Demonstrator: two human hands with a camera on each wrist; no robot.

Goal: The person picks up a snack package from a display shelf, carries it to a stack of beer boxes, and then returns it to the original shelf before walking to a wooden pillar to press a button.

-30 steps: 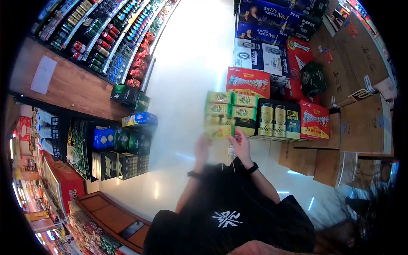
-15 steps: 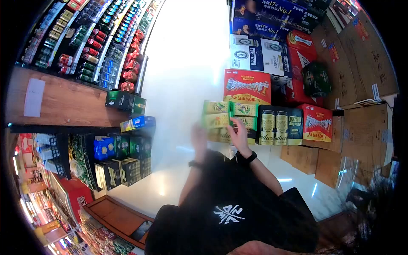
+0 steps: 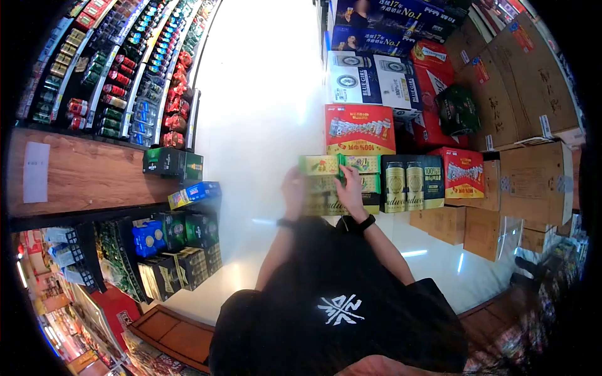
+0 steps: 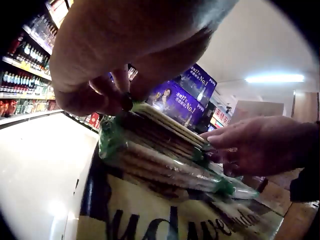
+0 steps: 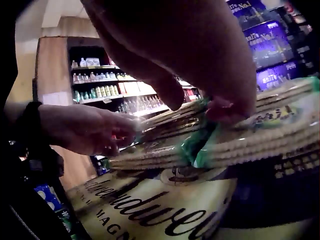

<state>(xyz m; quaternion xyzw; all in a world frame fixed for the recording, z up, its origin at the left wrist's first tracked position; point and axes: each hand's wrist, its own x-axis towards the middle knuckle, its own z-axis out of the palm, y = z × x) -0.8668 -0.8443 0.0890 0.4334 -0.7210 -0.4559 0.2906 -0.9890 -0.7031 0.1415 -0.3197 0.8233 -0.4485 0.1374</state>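
Observation:
Several clear-wrapped cracker packets with green ends lie in two columns on a black-and-gold Budweiser carton (image 3: 326, 205). My left hand (image 3: 293, 191) grips the left end of the far-left cracker packet (image 3: 321, 165). At that packet's other end, the thumb and fingers of my right hand (image 3: 352, 194) pinch the green wrap. In the left wrist view the held packet (image 4: 167, 125) overlaps another cracker packet (image 4: 155, 165) lower down. Beside my right hand lie a far-right packet (image 3: 364, 164) and a nearer one (image 3: 370, 183), partly covered by the hand.
Beyond the packets sits a red beer carton (image 3: 359, 125), with white Blue Girl cartons (image 3: 351, 81) and blue cartons behind. More Budweiser (image 3: 407, 182) and brown cartons (image 3: 533, 182) stand to the right. Across the pale floor (image 3: 257, 125) are shelves of drinks (image 3: 119, 81).
Both hands have moved the held cracker packet away from my body, from the near side of the carton to the far-left packet position. The head view has shifted slightly.

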